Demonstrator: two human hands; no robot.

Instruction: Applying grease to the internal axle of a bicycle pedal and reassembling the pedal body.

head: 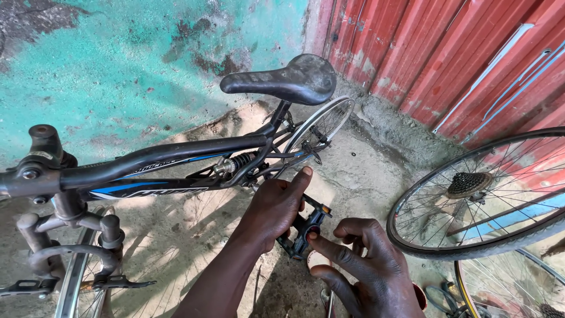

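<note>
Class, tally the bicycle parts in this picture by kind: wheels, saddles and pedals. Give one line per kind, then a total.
Wheels: 4 (front, rear, loose, partial)
Saddles: 1
Pedals: 2 (one at the hands, one lower left)
Total: 7

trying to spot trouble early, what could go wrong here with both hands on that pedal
1. Both hands work close on the black pedal: the left hand wraps it and the right hand has a finger on its end, so a slip could pinch fingers.
2. The bicycle frame shows no stand in this view, so it may tip or roll.
3. A loose wheel with a sprocket cluster sits right beside the right hand and could get knocked.
</note>
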